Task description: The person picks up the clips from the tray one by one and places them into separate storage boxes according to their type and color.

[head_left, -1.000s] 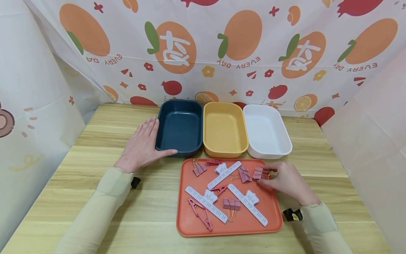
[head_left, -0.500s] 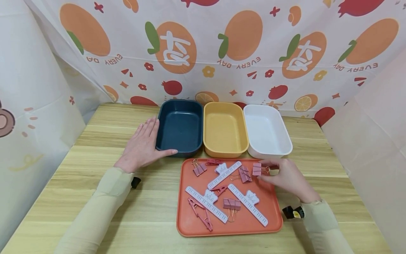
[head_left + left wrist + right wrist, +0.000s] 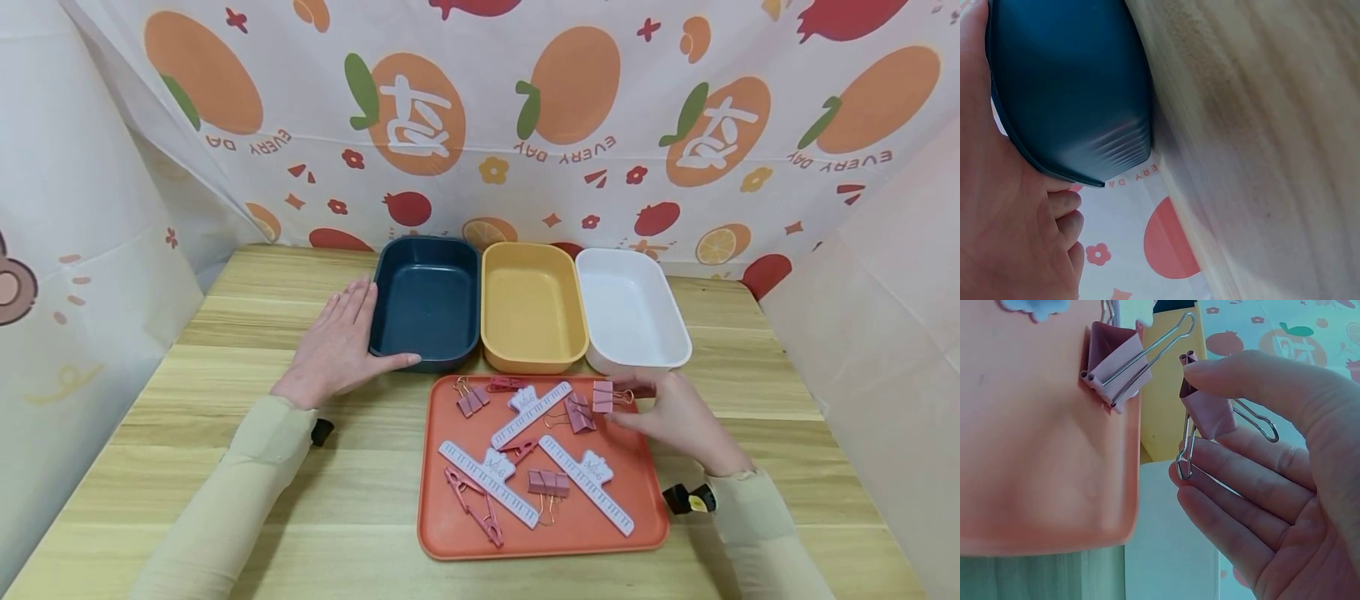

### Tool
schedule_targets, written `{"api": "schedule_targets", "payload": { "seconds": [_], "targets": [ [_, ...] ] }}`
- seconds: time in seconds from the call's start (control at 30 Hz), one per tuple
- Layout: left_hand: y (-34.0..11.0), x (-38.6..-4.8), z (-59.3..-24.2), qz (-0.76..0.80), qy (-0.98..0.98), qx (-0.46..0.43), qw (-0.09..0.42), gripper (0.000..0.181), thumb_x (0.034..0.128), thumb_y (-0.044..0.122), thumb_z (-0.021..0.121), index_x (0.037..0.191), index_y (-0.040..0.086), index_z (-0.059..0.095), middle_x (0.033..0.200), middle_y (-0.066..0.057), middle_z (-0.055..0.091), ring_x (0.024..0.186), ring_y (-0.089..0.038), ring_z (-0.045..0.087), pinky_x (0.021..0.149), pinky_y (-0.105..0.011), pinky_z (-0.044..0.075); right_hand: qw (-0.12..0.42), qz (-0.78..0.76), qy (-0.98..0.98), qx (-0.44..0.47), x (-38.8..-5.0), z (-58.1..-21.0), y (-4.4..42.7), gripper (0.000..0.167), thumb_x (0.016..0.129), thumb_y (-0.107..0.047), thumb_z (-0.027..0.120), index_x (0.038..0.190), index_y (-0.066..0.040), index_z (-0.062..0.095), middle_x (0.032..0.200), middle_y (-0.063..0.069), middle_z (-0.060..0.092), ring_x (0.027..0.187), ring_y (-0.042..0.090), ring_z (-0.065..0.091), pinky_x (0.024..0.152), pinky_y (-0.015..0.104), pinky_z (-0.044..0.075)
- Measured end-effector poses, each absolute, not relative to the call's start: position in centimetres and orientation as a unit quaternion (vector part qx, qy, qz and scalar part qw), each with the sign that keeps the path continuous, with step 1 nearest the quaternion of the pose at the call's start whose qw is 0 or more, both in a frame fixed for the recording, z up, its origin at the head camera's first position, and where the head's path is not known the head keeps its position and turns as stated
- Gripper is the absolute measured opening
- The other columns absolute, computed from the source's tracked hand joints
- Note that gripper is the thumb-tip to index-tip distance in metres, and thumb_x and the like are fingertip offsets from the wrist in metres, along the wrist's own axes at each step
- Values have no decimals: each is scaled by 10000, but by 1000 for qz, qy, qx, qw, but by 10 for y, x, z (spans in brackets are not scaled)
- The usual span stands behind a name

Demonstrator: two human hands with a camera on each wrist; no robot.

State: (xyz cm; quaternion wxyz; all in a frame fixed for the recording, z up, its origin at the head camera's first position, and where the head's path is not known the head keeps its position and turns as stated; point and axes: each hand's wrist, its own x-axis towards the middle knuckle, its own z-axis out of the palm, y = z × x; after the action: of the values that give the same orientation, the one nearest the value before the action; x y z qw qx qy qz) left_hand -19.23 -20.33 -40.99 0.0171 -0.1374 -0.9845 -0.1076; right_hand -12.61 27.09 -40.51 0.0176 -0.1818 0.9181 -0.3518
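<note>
My right hand [image 3: 675, 417] pinches a pink binder clip [image 3: 603, 397] over the upper right part of the orange tray [image 3: 645, 533]. In the right wrist view the thumb and fingers hold that clip [image 3: 1210, 412] by its body, its wire handles sticking out. Another pink binder clip [image 3: 1119, 365] lies beside it on the tray. My left hand [image 3: 330, 350] rests with straight fingers along the left side of the dark blue box [image 3: 426, 312], the thumb on its front rim. The left wrist view shows the hand [image 3: 1016, 225] against the box wall [image 3: 1079, 94].
A yellow box [image 3: 532, 308] and a white box [image 3: 633, 312] stand to the right of the blue one, side by side. On the tray lie white ruler-shaped clips [image 3: 585, 483], more binder clips [image 3: 548, 482] and pink pegs [image 3: 472, 504]. A patterned cloth [image 3: 480, 192] hangs behind.
My right hand has raised the pink binder clip slightly and carried it a little up and left, towards the tray's back edge. The left hand has stayed where it was.
</note>
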Motion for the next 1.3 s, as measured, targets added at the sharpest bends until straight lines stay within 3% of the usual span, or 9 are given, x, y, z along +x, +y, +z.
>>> {"api": "schedule_targets", "payload": {
  "seconds": [0.33, 0.8, 1.3],
  "targets": [
    [-203, -192, -408, -111, -984, -137, 15, 1329, 765, 883, 554, 1607, -37, 96, 1665, -246, 100, 1527, -408, 79, 1223, -545, 71, 6, -353, 915, -195, -127, -393, 265, 382, 766, -130, 911, 1117, -105, 762, 1007, -65, 734, 911, 145, 683, 857, 438, 587],
    [-203, -192, -410, -114, -983, -142, 7, 1332, 772, 909, 495, 1608, -32, 61, 1668, -243, 76, 1529, -405, 64, 1223, -544, 51, 21, -358, 908, -216, -135, -382, 248, 394, 779, -255, 919, 1138, -191, 768, 1035, -113, 736, 949, 114, 685, 877, 424, 578],
    [-203, -194, -409, -115, -983, -143, -1, 1343, 765, 913, 498, 1609, -29, 45, 1667, -246, 71, 1530, -401, 62, 1224, -537, 42, 24, -375, 894, -243, -141, -378, 228, 412, 769, -196, 924, 1147, -186, 759, 1043, -111, 735, 974, 90, 687, 886, 409, 573]
  ]
}}
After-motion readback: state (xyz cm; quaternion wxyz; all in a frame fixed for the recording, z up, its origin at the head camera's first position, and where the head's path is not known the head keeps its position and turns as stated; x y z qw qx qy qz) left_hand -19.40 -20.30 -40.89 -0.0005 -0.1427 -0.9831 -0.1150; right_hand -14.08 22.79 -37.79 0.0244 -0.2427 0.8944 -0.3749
